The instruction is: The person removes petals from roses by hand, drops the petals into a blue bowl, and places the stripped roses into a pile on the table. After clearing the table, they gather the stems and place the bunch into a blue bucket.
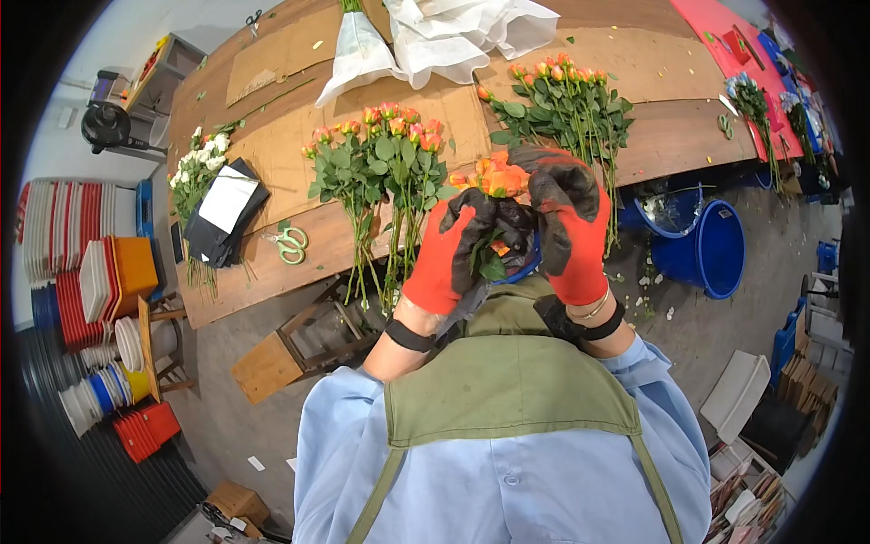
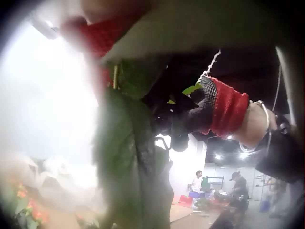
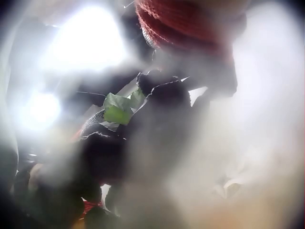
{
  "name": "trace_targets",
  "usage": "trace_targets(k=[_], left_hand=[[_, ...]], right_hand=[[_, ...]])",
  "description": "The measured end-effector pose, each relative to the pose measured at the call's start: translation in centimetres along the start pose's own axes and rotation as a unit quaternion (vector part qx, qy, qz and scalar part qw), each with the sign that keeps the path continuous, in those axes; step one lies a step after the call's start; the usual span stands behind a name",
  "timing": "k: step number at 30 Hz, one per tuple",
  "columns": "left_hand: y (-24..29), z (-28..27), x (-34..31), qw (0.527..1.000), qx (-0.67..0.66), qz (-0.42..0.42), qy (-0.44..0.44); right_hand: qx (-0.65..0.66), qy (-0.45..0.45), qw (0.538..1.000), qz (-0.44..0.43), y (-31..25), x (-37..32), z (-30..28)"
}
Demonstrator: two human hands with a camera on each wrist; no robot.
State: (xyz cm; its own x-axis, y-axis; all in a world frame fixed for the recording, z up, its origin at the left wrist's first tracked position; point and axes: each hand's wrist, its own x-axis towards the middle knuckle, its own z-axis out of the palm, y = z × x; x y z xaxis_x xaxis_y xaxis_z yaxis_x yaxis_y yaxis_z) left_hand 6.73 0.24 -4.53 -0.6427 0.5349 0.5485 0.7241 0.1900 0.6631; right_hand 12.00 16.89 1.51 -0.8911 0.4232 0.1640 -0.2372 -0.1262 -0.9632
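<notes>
In the head view, the left hand [image 1: 453, 245] curls round the orange roses [image 1: 494, 175] below their blooms; the right hand [image 1: 571, 222] bends its fingers beside them, any pinch unclear. The left wrist view shows a blurred leaf [image 2: 128, 157]; the right wrist view, a green scrap [image 3: 119, 109].

Left hand [image 1: 460, 238] grips orange roses [image 1: 498, 175] at near edge of worktop [image 1: 671, 138]; right hand [image 1: 571, 222] beside blooms. Green-handled scissors [image 1: 290, 245] lie towards near-left corner.
</notes>
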Motion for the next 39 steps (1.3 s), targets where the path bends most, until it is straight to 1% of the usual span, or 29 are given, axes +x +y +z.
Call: trace_targets(k=[1,2,3,4,5,6,7,8,9,10,11,12,13,15,16,17,19,20,21,23,27,28,29,30,32,33,34,35,39], left_hand=[[0.3,-0.3,0.3,1.0,0.001,0.0,0.001],[0.7,-0.7,0.6,0.951,-0.24,-0.196,-0.009],[1.0,-1.0,0.9,0.807,-0.458,-0.372,-0.019],[0.8,-1.3,0.7,0.807,-0.458,-0.372,-0.019],[0.2,-1.6,0.2,0.948,-0.223,-0.219,0.053],[-0.7,-2.1,-0.4,0.991,0.035,-0.043,0.119],[-3.8,-2.7,-1.8,0.986,0.091,-0.099,0.103],[-5.6,-3.7,-1.7,0.945,-0.18,-0.25,0.11],[-7.2,-4.2,-2.3,0.938,-0.135,-0.255,0.192],[-1.6,-6.2,2.8,0.838,-0.45,-0.229,0.206],[0.2,-6.6,4.3,0.803,-0.465,-0.238,0.286],[0.6,-7.7,5.3,0.746,-0.531,-0.253,0.313],[0.2,-8.2,6.0,0.715,-0.546,-0.248,0.36],[-1.7,-9.1,5.8,0.749,-0.514,-0.212,0.361],[-1.9,-8.4,5.7,0.771,-0.482,-0.195,0.367],[-2.5,-8.3,5.8,0.77,-0.486,-0.196,0.364],[-5.4,-8.2,5.2,0.742,-0.594,-0.177,0.254],[-7.5,-7.0,3.6,0.802,-0.488,-0.223,0.264],[-6.8,-5.8,4.2,0.752,-0.523,-0.281,0.285],[-8.6,-3.7,1.8,0.808,-0.406,-0.34,0.257],[-12.3,0.7,-4.0,0.826,-0.336,-0.409,0.194],[-12.2,1.8,-4.8,0.83,-0.31,-0.435,0.162],[-12.3,2.9,-5.4,0.829,-0.31,-0.436,0.162],[-12.5,4.0,-5.9,0.86,-0.27,-0.412,0.135],[-14.9,6.3,-8.3,0.911,-0.183,-0.363,0.074],[-14.3,6.5,-7.5,0.91,-0.182,-0.365,0.074],[-13.1,6.8,-6.5,0.95,-0.026,-0.311,0.008],[-12.3,7.0,-5.5,0.958,0.131,-0.247,-0.06],[-13.4,9.4,-4.6,0.909,0.262,-0.243,-0.213]], right_hand=[[0.073,0.048,0.994,0.058,0.5,-0.1,0.0],[0.145,0.094,0.978,0.115,0.9,-0.2,0.1],[0.145,0.093,0.978,0.115,1.3,0.0,-0.2],[0.146,0.05,0.985,0.073,1.6,0.5,-0.7],[0.147,0.007,0.989,0.03,1.9,1.0,-1.4],[0.116,-0.104,0.988,0.011,2.3,1.2,-2.3],[0.115,-0.103,0.988,0.011,2.8,1.2,-2.4],[0.089,-0.145,0.985,0.026,3.2,1.1,-2.4],[0.062,-0.184,0.98,0.042,3.4,1.0,-2.2],[0.031,-0.176,0.972,0.152,2.9,0.2,-1.3],[0.007,-0.219,0.959,0.18,4.8,-0.5,-1.5],[-0.131,-0.265,0.952,0.073,5.9,-0.8,-1.4],[-0.18,-0.295,0.937,0.055,5.7,-1.1,-0.6],[-0.077,-0.302,0.937,0.156,6.3,-1.7,-0.3],[-0.08,-0.297,0.939,0.157,6.6,-1.7,-0.9],[-0.053,-0.273,0.946,0.164,6.9,-1.4,-1.6],[-0.027,-0.246,0.954,0.17,7.1,-0.9,-2.9],[-0.031,-0.181,0.97,0.16,7.0,-0.8,-3.7],[-0.034,-0.116,0.981,0.149,7.0,-0.5,-4.6],[-0.112,-0.059,0.984,0.122,7.6,0.2,-7.7],[-0.249,0.056,0.962,0.096,11.3,2.8,-15.1],[-0.437,0.078,0.895,0.033,12.6,3.6,-17.1],[-0.605,0.096,0.789,-0.033,13.6,4.3,-18.4],[-0.605,0.096,0.79,-0.032,14.1,4.8,-18.8],[-0.693,0.057,0.716,-0.063,15.0,5.7,-19.3],[-0.692,0.055,0.717,-0.062,15.7,6.0,-19.1],[-0.706,-0.001,0.704,-0.074,16.5,6.1,-18.4],[-0.718,-0.057,0.688,-0.086,17.4,6.3,-17.7],[-0.803,-0.058,0.57,-0.162,23.1,7.8,-18.5]])
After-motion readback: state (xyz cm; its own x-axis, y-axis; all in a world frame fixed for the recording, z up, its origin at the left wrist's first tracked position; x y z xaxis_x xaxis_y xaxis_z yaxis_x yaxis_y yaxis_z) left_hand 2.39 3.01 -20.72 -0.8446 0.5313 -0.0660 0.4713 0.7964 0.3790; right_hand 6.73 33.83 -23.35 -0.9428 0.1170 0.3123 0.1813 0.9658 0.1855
